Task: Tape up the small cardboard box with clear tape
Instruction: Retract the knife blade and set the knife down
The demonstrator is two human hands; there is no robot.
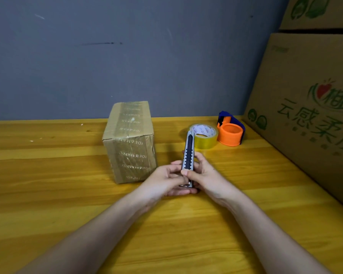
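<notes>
**Both hands on the knife, box waiting**

The person holds a grey snap-off utility knife [188, 159] upright over the yellow wooden table [48, 194], probably to work its slider before cutting tape. The left hand [167, 181] and right hand [206, 176] both curl round its lower body. The small brown cardboard box [129, 143] stands just left; the clear tape roll [205, 136] and orange dispenser [230, 131] lie beyond.

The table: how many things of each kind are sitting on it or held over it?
Small cardboard box: 1
Tape roll: 1
Orange and blue tape dispenser: 1
Utility knife, gripped by the left hand and right hand: 1
Large cartons, stacked at right: 2
Total: 6
</notes>
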